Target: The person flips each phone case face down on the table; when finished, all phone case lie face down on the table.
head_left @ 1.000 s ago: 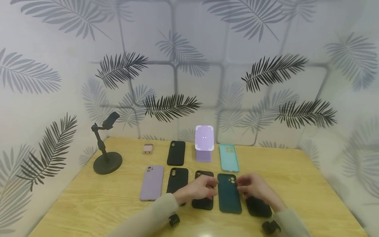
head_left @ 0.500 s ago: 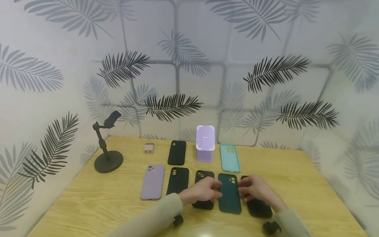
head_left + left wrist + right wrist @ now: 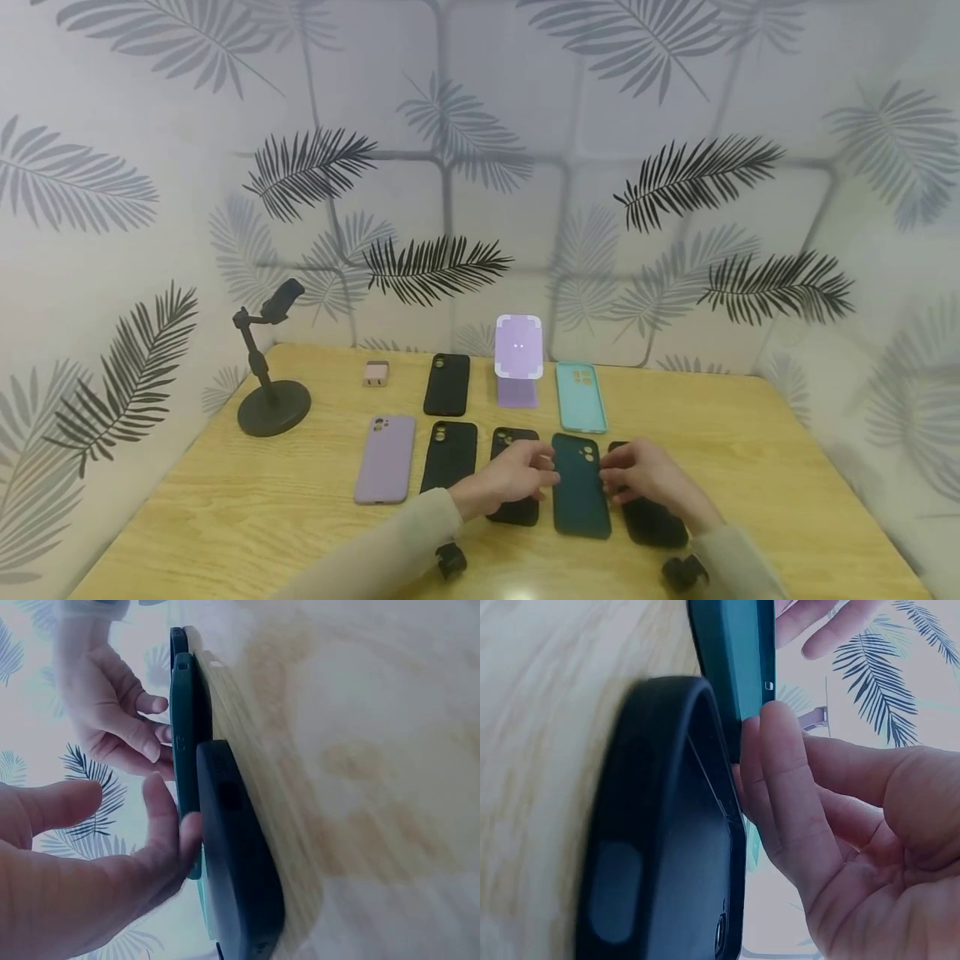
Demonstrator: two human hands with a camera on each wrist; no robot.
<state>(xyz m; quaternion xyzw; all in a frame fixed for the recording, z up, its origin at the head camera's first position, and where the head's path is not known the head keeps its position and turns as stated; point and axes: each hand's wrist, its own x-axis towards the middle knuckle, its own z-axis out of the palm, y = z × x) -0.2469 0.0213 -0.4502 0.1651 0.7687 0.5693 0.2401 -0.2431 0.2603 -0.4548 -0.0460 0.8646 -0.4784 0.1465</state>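
A dark green phone case (image 3: 581, 487) lies between my two hands in the head view, its camera cutouts at the upper right. My left hand (image 3: 513, 475) reaches over a black phone case (image 3: 517, 510), its fingertips at the green case's left edge, the thumb apart from them. At the opposite edge is my right hand (image 3: 641, 473), fingers bent and fingertips at the case's side, above another black case (image 3: 654, 523). In the right wrist view that black case (image 3: 697, 847) shows its hollow inside. Whether the green case is slightly raised, I cannot tell.
To the left lie a purple case (image 3: 385, 460) and a black case (image 3: 450, 454). Behind are a black case (image 3: 447, 385), a purple stand (image 3: 517, 392), a turquoise case (image 3: 581, 398) and a pink charger (image 3: 376, 374). A black phone stand (image 3: 273, 408) stands far left.
My left hand has moved slightly right and reached the green case's left edge. The right hand stays at its right edge. The green case has barely shifted.
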